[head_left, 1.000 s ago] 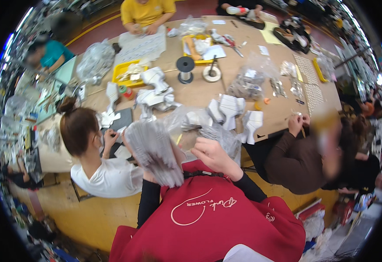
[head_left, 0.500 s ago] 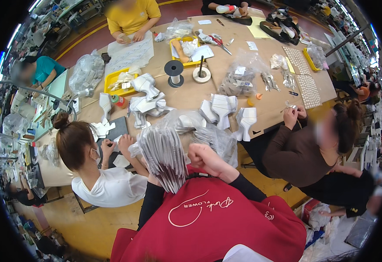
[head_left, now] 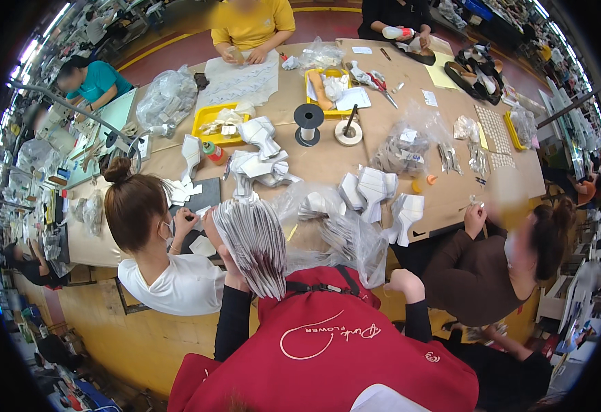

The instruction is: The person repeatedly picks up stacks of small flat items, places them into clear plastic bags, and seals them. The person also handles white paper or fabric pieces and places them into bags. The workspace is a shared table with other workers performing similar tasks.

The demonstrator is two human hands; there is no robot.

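Left hand (head_left: pixel 232 270) grips the grey stack (head_left: pixel 253 247) from its left, at the bench's (head_left: pixel 331 161) near edge, presumably keeping layers together. Right hand (head_left: pixel 405 282) curled fist-like off that edge, nothing visible in it.

Left grip (head_left: pixel 232 266) holding a thick grey-white stack (head_left: pixel 253 242), right grip (head_left: pixel 403 283) curled, cluttered brown table (head_left: pixel 273 110) ahead

The grey stack (head_left: pixel 256 246) seemingly hid most of the left hand (head_left: pixel 236 273); the far-right black-clad person (head_left: pixel 395 19) was cut off above.
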